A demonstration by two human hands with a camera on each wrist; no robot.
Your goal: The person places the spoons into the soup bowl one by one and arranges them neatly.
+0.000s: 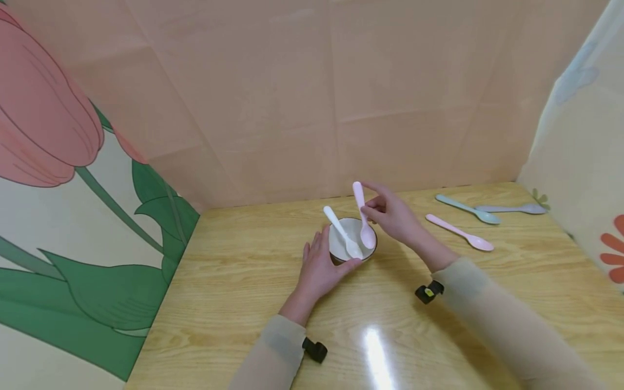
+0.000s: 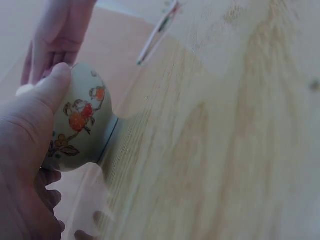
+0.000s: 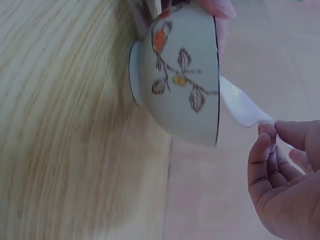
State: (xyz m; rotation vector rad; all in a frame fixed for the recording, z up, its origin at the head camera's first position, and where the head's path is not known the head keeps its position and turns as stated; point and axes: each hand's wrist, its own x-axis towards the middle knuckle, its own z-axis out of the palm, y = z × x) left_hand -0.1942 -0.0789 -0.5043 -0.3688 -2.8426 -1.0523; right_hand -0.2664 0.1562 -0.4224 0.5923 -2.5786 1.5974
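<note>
I am watching the left hand (image 1: 319,266) cupping the small bowl (image 1: 352,242) on the wooden table (image 1: 234,281), its thumb and fingers curling round the bowl's side; the left wrist view is showing the thumb lying along the painted fruit pattern. The right hand (image 1: 392,216) is pinching the handle of a pink spoon (image 1: 363,215), whose head is dipping inside the bowl at its right edge. A white spoon (image 1: 343,233) is already leaning in the bowl, handle pointing up and left. Well to the right, three more spoons are lying flat on the table: a second pink one (image 1: 460,233), a teal one (image 1: 469,209) and a grey one (image 1: 512,208).
</note>
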